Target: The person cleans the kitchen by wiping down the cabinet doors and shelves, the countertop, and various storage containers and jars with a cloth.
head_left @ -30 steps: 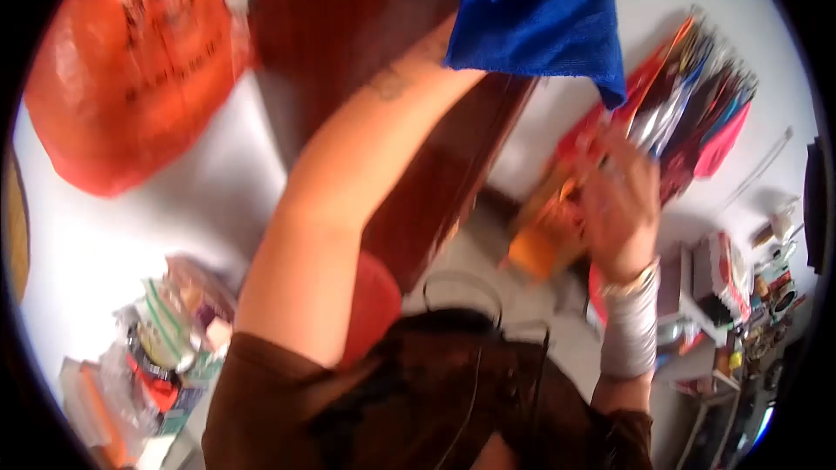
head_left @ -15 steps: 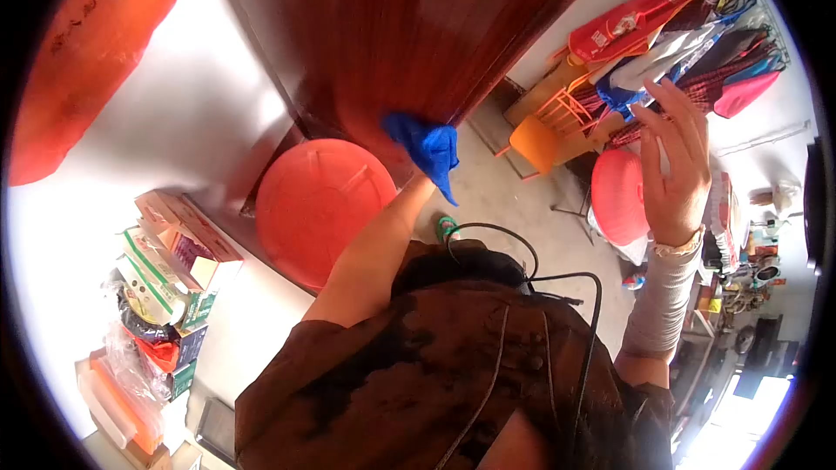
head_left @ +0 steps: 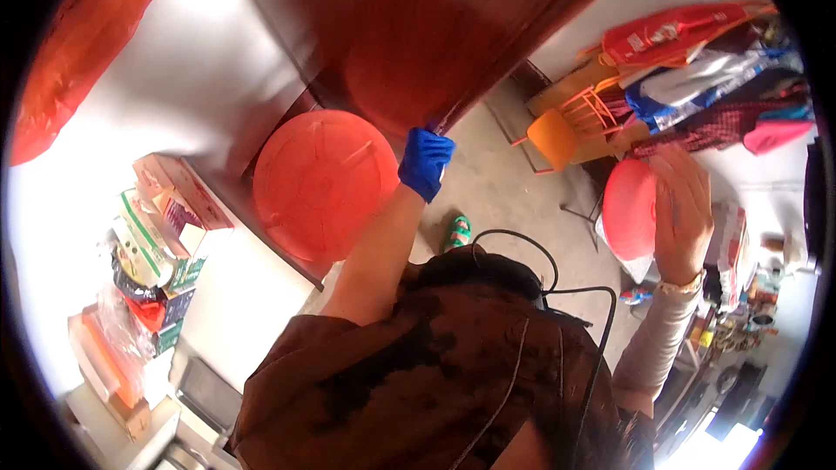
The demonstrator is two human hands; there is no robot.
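Apparently the left hand point(head_left: 427, 167) has its grip clamped on a blue cloth point(head_left: 423, 150), just right of the round red disc point(head_left: 324, 184), at the edge of a dark red panel point(head_left: 409, 35). Wiping seems the step in hand; the next move calls for a firm hold along that edge. The right hand point(head_left: 685, 213), fingers extended and blurred, holds nothing visible, well right of the disc. An orange chair point(head_left: 554, 137) stands between; boxes point(head_left: 142, 228) sit left on a white surface point(head_left: 231, 292). The disc itself could crowd the left forearm.
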